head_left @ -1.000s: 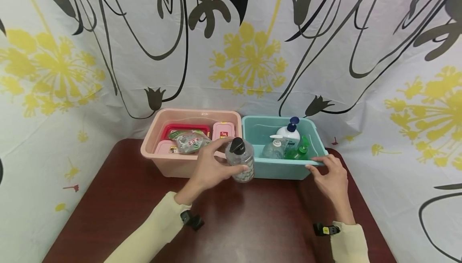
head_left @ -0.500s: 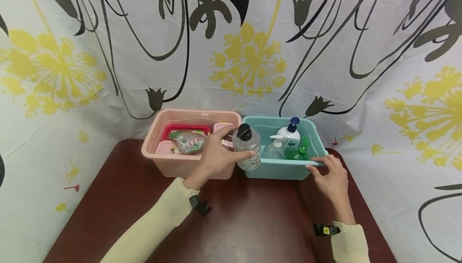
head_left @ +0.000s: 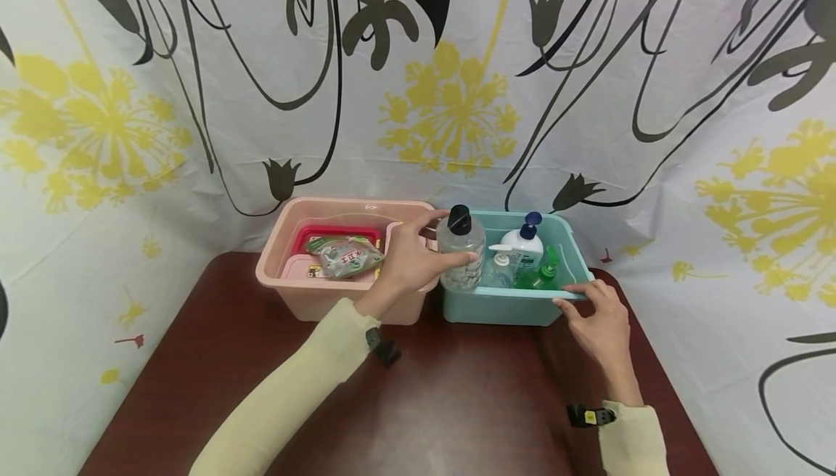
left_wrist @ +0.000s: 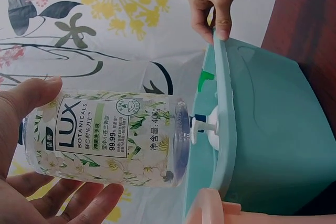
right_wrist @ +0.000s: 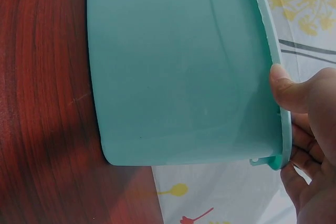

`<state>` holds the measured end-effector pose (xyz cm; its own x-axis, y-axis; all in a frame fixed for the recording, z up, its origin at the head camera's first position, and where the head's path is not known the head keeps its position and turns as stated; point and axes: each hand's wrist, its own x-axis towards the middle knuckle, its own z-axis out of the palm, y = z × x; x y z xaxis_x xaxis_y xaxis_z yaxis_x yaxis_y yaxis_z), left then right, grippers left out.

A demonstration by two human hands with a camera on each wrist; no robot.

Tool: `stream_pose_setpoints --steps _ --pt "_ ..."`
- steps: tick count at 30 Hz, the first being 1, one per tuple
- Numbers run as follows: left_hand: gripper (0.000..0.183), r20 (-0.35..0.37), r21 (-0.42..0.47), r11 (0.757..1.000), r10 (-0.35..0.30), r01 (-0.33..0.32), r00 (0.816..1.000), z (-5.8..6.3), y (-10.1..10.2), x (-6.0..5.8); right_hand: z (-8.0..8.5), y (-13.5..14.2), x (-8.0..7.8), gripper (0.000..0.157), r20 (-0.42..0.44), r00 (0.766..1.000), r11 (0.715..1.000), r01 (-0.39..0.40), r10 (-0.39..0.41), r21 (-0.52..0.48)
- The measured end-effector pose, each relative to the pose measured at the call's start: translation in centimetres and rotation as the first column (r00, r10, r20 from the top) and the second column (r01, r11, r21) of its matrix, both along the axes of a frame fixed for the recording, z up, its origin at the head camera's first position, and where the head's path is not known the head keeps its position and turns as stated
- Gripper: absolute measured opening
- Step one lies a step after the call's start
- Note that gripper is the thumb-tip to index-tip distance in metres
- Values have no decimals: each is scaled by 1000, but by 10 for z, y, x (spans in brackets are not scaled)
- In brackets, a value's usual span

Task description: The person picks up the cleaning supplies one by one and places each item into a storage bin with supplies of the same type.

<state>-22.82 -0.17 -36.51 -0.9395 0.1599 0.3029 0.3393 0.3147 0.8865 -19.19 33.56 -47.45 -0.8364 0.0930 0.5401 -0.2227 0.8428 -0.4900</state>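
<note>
My left hand [head_left: 416,262] grips a clear LUX hand soap bottle [head_left: 462,262] with a black top. The bottle is over the left part of a teal bin [head_left: 499,308], its base overlapping the front rim in the head view. Close up in the left wrist view, its flowered label [left_wrist: 107,132] shows between thumb and fingers. At the bin's front right corner, my right hand [head_left: 599,322] pinches the rim [right_wrist: 287,129], thumb on the outside. Inside the bin stand a white bottle with a blue pump [head_left: 522,251], a clear pump bottle [head_left: 501,274] and a green pump bottle [head_left: 542,276].
Left of the teal bin stands a pink bin [head_left: 313,303]. It holds a red-rimmed container [head_left: 326,231], pink-lidded boxes [head_left: 300,267] and a clear plastic packet [head_left: 345,258]. Both sit on a dark red-brown table [head_left: 457,396] against a flower-patterned cloth [head_left: 451,99].
My left hand has carried the soap bottle right and away from me, from in front of the gap between the bins to over the teal bin. My right hand has stayed at the rim.
</note>
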Motion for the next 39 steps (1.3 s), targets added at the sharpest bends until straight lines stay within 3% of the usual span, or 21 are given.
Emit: stream_pose_setpoints --steps 12,22,33,39 --pt "73 -19 -43 999 -5 4 1000 0 13 -21 1 -2 1 30 12 1000 1000 13 -13 -4" --pt "74 42 -74 997 32 -29 999 -3 29 -33 0 0 2 29 7 1000 1000 7 -7 -5" --pt "74 65 -76 997 33 -28 997 -9 37 -49 1 0 2 30 -2 1000 1000 3 -3 0" --pt "76 63 -127 990 71 -62 996 -11 43 -58 0 0 1 29 4 1000 1000 1 -1 1"
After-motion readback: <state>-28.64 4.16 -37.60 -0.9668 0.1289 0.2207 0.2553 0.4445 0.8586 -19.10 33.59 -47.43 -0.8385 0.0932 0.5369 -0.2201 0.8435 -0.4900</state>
